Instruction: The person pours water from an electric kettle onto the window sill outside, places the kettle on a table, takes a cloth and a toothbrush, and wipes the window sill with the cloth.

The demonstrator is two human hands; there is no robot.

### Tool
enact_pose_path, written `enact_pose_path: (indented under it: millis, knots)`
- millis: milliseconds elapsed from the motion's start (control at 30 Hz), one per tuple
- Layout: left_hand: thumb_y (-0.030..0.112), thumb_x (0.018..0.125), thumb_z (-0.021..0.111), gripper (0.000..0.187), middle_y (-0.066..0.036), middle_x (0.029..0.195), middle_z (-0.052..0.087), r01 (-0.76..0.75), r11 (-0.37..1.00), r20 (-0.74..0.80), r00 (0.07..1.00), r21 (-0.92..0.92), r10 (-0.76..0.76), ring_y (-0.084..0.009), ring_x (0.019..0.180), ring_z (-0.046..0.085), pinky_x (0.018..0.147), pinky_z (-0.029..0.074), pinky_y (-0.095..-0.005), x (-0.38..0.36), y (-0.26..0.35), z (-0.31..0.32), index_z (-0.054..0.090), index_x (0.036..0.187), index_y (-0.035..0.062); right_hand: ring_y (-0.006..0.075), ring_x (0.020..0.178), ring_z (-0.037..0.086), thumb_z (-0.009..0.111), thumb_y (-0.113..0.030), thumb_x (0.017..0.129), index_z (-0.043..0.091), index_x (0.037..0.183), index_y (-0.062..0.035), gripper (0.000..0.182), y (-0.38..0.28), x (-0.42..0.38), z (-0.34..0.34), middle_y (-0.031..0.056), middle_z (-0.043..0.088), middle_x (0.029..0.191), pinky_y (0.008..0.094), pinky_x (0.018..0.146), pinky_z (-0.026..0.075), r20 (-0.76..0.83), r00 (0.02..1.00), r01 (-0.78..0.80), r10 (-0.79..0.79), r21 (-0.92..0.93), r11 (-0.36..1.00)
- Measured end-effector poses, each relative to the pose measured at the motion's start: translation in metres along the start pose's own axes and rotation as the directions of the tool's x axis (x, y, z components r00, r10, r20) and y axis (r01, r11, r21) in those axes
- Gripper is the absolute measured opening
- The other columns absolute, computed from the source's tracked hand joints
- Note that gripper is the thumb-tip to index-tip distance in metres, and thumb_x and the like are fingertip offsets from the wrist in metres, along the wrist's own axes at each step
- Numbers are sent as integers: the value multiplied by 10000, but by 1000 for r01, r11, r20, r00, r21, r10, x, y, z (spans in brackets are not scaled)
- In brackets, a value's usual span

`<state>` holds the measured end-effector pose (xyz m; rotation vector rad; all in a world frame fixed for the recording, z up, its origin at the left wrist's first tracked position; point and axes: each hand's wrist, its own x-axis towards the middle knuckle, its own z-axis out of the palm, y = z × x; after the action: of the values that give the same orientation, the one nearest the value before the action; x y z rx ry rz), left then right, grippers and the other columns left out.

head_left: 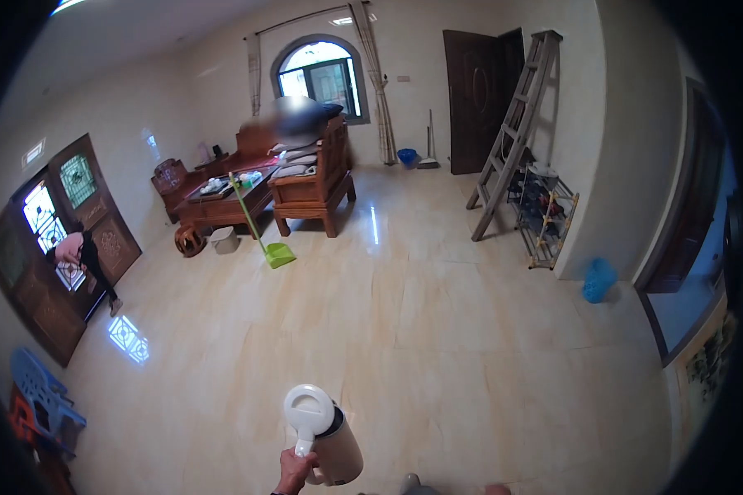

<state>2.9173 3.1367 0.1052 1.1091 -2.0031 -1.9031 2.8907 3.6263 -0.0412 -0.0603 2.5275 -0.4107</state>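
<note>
My left hand (295,472) is wrapped round the white handle of an electric kettle (338,454). The kettle has a white lid and a pale beige body, and it is held upright but slightly tilted above the tiled floor (330,330). At the bottom edge, a small skin-coloured patch (497,490) may be part of my right hand; its fingers do not show. Between the two, a grey rounded shape (413,482) pokes into view, too cut off to name.
A person in a pink top (73,249) bends at the wooden door on the left. Beyond stand a carved wooden bench (318,194), a green dustpan (279,255) and a ladder (516,132). A shoe rack (545,214), a blue basket (599,280) and blue plastic chairs (37,384) line the sides.
</note>
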Motion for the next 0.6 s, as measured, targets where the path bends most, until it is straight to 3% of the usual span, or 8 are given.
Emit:
enact_pose_path:
  millis: [33,67,133,167,333,467,567,600]
  knots:
    - [102,681,647,145,-74,586,590,2,1000,-46,999,21,-1,-143,507,571,470,448,-280,22,20,15,612,697,-38,381,917,598,526,-309,825,586,1087,-59,368,5,82,-24,188,628,956,458,784,502,315,916,356,-250,-350,866]
    - [101,681,643,145,-73,572,582,7,999,-91,996,38,-4,-140,497,561,463,440,-278,45,43,32,607,684,-39,352,999,582,475,-319,854,608,1036,-45,354,-54,124,-69,204,619,1026,453,851,476,131,991,28,-18,-73,997]
    - [102,680,637,150,-70,548,568,10,1000,-145,989,29,-5,-136,480,544,450,426,-278,97,70,67,596,654,-39,361,988,578,500,-245,843,598,1058,-56,303,-105,243,-96,181,622,1011,441,868,469,-113,885,438,-453,-133,889]
    - [104,679,636,154,-67,538,562,15,1000,-155,988,9,-13,-135,472,537,445,421,-278,129,76,83,591,637,-38,359,982,577,506,-230,847,589,1061,-56,288,-167,253,-169,177,623,1023,431,862,472,-172,829,534,-532,-41,845]
    - [106,665,640,182,-59,516,554,30,995,-171,985,91,-14,-135,455,529,427,414,-294,299,144,178,574,569,-33,370,933,595,493,-258,870,583,1028,-40,284,-247,434,-275,196,627,967,449,832,479,-293,785,610,-546,215,763]
    - [117,663,655,178,-78,545,583,15,993,-94,996,117,-4,-149,494,577,459,464,-309,455,192,259,594,648,-50,376,976,595,526,-302,824,600,992,-39,321,-175,537,-291,210,628,1009,486,840,474,144,981,148,-126,-148,978]
    - [120,677,661,182,-77,596,609,-8,991,-19,1000,132,11,-152,532,596,500,477,-307,549,254,319,609,727,-47,339,968,604,504,-307,835,646,957,-85,291,-72,600,-267,156,638,1016,469,818,483,334,940,143,-74,-187,972]
    - [120,680,661,183,-76,606,613,-30,987,10,1000,157,29,-152,540,599,510,479,-307,583,275,339,612,741,-46,409,922,573,543,-261,806,641,960,-42,284,-31,619,-236,237,617,977,458,817,471,251,961,155,-117,-136,978]
